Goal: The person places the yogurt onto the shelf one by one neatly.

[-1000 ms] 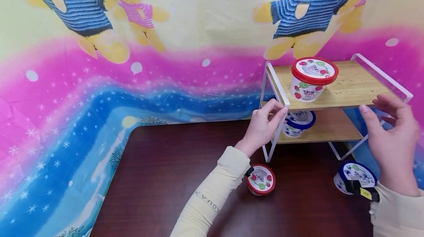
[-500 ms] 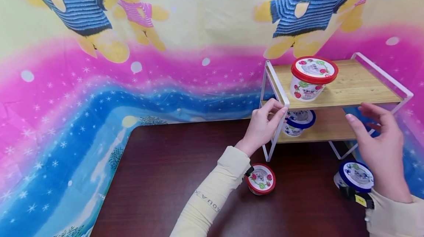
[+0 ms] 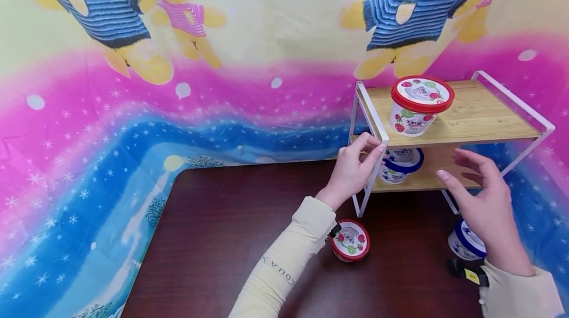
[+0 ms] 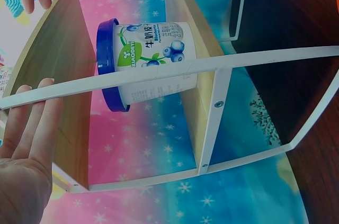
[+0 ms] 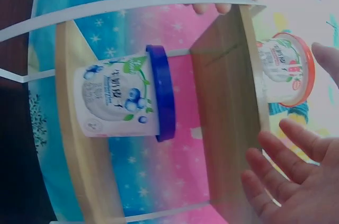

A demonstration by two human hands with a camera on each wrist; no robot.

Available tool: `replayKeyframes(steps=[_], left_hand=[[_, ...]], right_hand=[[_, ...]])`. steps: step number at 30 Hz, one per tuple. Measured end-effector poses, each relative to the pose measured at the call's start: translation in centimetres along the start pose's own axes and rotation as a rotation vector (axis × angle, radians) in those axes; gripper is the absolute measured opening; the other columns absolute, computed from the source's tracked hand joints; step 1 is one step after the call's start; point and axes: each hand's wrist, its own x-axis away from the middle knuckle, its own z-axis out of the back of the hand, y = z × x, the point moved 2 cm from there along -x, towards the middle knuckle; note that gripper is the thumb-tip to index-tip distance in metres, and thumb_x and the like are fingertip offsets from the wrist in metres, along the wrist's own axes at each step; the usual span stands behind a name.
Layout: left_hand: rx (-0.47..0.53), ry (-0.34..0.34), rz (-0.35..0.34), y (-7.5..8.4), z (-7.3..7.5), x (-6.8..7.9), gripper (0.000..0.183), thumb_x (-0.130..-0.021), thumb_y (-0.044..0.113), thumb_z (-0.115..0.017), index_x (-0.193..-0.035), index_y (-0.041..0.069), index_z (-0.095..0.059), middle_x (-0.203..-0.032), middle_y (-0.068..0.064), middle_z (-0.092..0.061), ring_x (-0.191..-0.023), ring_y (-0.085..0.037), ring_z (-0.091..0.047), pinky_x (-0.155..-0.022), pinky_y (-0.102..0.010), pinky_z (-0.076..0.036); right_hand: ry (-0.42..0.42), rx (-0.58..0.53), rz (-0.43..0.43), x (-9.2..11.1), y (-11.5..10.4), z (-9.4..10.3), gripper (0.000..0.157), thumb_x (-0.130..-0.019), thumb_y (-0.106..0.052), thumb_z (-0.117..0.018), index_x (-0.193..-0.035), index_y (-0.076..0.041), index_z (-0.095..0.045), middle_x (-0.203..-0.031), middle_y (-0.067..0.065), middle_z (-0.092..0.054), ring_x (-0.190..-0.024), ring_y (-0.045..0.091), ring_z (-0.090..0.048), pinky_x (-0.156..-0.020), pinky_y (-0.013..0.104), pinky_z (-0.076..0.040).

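Observation:
My left hand [image 3: 353,167] grips the white metal frame [image 3: 375,115] at the front left corner of a two-tier wooden shelf [image 3: 489,115]. In the left wrist view, the fingers [image 4: 45,123] lie behind that bar. My right hand [image 3: 489,204] hovers in front of the lower tier, fingers spread and slightly bent, holding nothing. A paper cup with a red lid [image 3: 420,105] stands on the upper board. Below it, a blueberry-printed cup with a blue lid [image 3: 402,165] stands upright at the left of the lower board [image 3: 440,175].
Another red-lidded cup [image 3: 350,241] stands on the dark wooden table [image 3: 231,239], near the left sleeve. A second blue-lidded cup [image 3: 464,241] is partly hidden behind the right wrist. A bear-print cloth [image 3: 275,36] hangs behind the table and shelf.
My right hand has moved left and slightly down, from the shelf's right end to the front of the lower tier, covering more of the blue-lidded cup on the table. My left hand stays put.

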Motion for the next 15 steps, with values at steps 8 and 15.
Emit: replayKeyframes(steps=[8,15], left_hand=[[0.008,-0.005,0.009,0.0,0.0,0.0,0.008,-0.107,0.019,-0.056,-0.109,0.011,-0.058,-0.104,-0.012,-0.072,-0.086,-0.005,-0.069,-0.077,-0.016,-0.055],[-0.019,0.008,0.020,0.1,0.0,0.0,0.009,-0.106,0.020,-0.057,-0.108,0.012,-0.059,-0.101,-0.006,-0.072,-0.084,0.002,-0.066,-0.077,-0.015,-0.054]], right_hand=[[-0.066,-0.021,0.084,0.5,1.2,-1.8,0.061,-0.093,-0.016,-0.077,-0.149,-0.016,-0.051,-0.144,0.009,-0.053,-0.123,0.004,-0.047,-0.093,0.009,-0.036],[-0.172,0.009,0.025,1.5,2.1,-3.1,0.066,-0.094,-0.028,-0.076,-0.152,-0.020,-0.045,-0.148,0.011,-0.049,-0.130,0.021,-0.045,-0.092,0.011,-0.035]])
